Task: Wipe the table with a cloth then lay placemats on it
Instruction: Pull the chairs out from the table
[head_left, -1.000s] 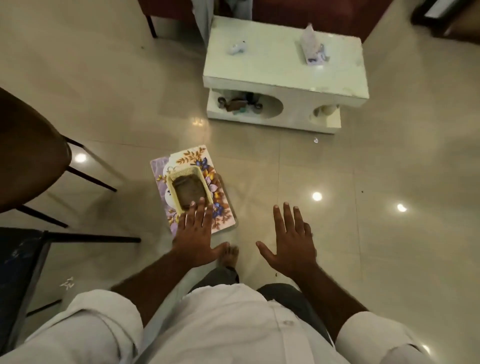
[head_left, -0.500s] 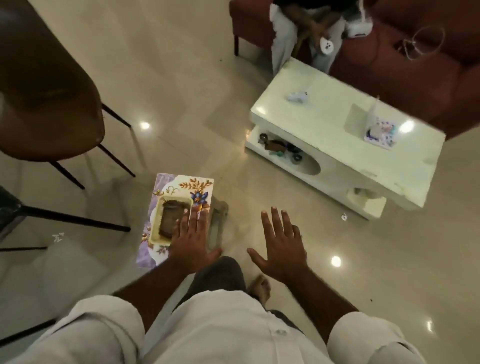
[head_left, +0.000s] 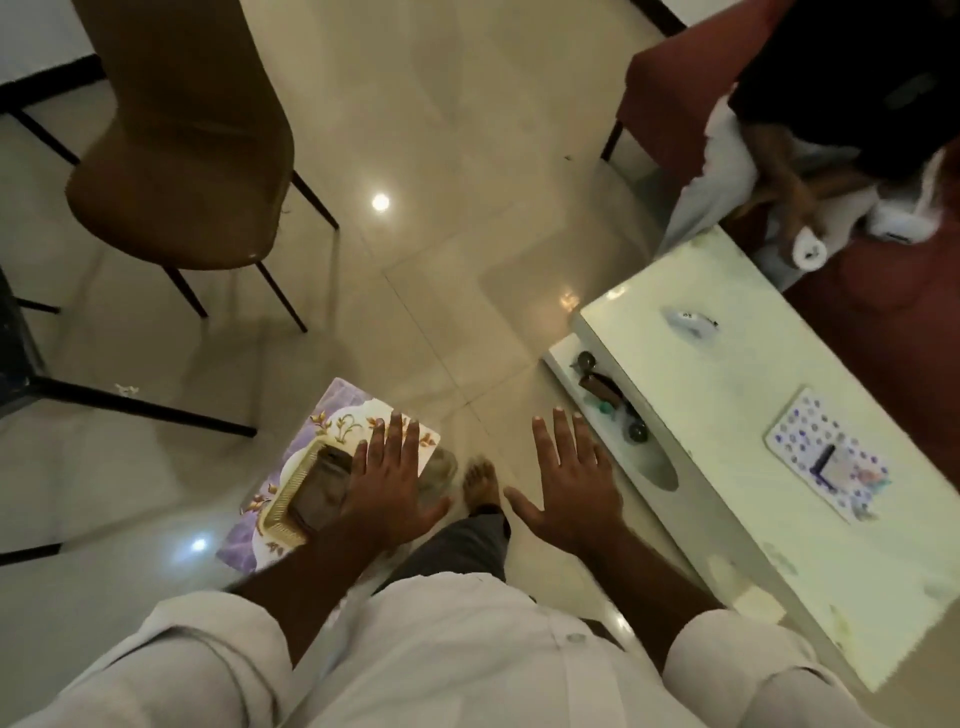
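A low white table (head_left: 737, 415) stands on the tiled floor at the right. On the floor to my left lies a floral placemat (head_left: 317, 436), purple and white with gold leaves. On it sits a small yellow basket (head_left: 291, 493) holding a dark brown cloth (head_left: 322, 488). My left hand (head_left: 387, 480) is spread flat with straight fingers, held in the air above the placemat and basket. My right hand (head_left: 569, 480) is spread the same way between the placemat and the table. Neither hand holds anything.
A patterned tissue pack (head_left: 826, 457) and a small white object (head_left: 688, 322) lie on the tabletop. Small items sit in the shelf opening (head_left: 613, 400) under it. A brown chair (head_left: 176, 156) stands at the upper left. Another person sits on a red sofa (head_left: 810, 119) at the upper right.
The view has swung left, so the table moved from the top middle to the right and the chair came into fuller view. Both hands stay spread and empty.
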